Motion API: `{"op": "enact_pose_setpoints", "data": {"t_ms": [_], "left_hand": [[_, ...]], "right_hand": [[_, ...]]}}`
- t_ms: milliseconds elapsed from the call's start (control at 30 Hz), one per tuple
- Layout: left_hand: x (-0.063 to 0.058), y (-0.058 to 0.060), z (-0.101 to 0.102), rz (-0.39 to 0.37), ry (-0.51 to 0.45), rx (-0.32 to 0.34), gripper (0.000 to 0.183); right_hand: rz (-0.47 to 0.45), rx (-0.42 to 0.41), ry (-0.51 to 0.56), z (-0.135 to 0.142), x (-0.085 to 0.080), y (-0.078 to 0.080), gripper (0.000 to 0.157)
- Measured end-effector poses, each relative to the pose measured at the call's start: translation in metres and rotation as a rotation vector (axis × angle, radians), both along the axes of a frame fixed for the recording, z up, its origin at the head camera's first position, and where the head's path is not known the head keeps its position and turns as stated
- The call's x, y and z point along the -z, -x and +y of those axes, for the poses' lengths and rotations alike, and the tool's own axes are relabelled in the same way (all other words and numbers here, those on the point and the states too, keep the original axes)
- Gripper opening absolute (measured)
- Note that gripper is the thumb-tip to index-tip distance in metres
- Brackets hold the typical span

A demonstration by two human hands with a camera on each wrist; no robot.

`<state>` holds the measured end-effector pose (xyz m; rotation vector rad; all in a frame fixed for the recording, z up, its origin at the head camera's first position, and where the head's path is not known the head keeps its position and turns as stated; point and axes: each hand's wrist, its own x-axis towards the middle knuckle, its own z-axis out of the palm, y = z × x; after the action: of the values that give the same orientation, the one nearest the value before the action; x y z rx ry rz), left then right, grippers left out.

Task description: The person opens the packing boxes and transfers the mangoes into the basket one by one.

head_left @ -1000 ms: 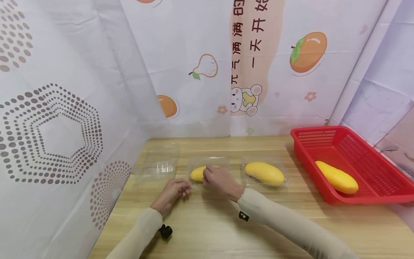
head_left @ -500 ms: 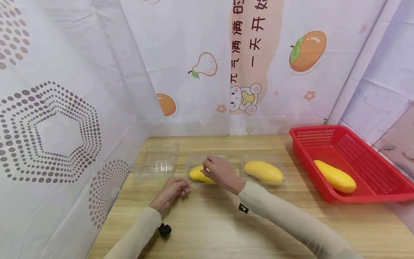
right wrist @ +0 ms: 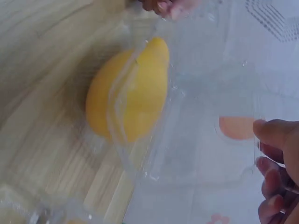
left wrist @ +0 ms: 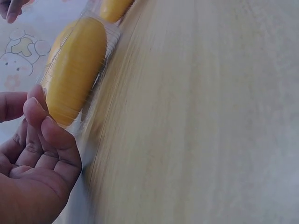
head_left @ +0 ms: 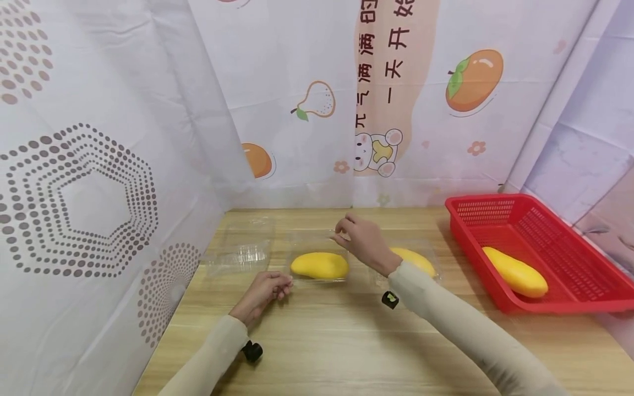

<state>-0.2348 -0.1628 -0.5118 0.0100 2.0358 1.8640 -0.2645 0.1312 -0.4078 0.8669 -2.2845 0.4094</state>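
Observation:
A yellow mango (head_left: 319, 265) lies in the middle clear plastic box (head_left: 317, 280), its hinged lid (right wrist: 201, 140) raised at the back. My right hand (head_left: 364, 242) is above the box's far right side; in the right wrist view its thumb and fingers pinch the lid's edge. My left hand (head_left: 264, 291) stays at the box's front left corner. Its curled fingers (left wrist: 58, 135) and thumb meet at the box's end in the left wrist view, seemingly pinching its rim. To the right, a second mango (head_left: 413, 258) sits in another clear box (head_left: 438, 275), partly hidden by my right wrist.
Another clear plastic box (head_left: 242, 256) stands with its lid up at the left, nothing seen inside. At the right, a red basket (head_left: 505, 302) holds one more yellow mango (head_left: 517, 273). A printed curtain (head_left: 277, 181) lines the back and left of the wooden table (head_left: 337, 352).
My right hand has moved from over the middle mango up and to the right, and the lid has come up with it. The mango is now fully visible. My left hand has stayed put.

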Motion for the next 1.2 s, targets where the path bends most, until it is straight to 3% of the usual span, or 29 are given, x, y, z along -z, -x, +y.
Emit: {"op": "enact_pose_setpoints", "data": {"t_ms": [133, 400, 733, 1033, 1200], "left_hand": [[-0.001, -0.001, 0.001, -0.004, -0.002, -0.004, 0.036], [-0.001, -0.001, -0.001, -0.010, -0.006, -0.006, 0.037], [0.001, -0.001, -0.001, 0.016, -0.019, 0.011, 0.037], [-0.003, -0.004, 0.000, 0.016, -0.003, 0.032, 0.038], [-0.003, -0.003, 0.000, 0.013, -0.017, 0.013, 0.036]], "right_hand": [[-0.064, -0.011, 0.058, 0.011, -0.002, 0.005, 0.017], [-0.219, 0.066, 0.125, 0.025, -0.004, 0.017, 0.013], [-0.238, 0.075, 0.258, 0.027, -0.004, 0.031, 0.015], [-0.314, 0.175, 0.380, 0.028, 0.005, 0.047, 0.015], [-0.388, 0.221, 0.402, 0.027, 0.011, 0.054, 0.015]]}}
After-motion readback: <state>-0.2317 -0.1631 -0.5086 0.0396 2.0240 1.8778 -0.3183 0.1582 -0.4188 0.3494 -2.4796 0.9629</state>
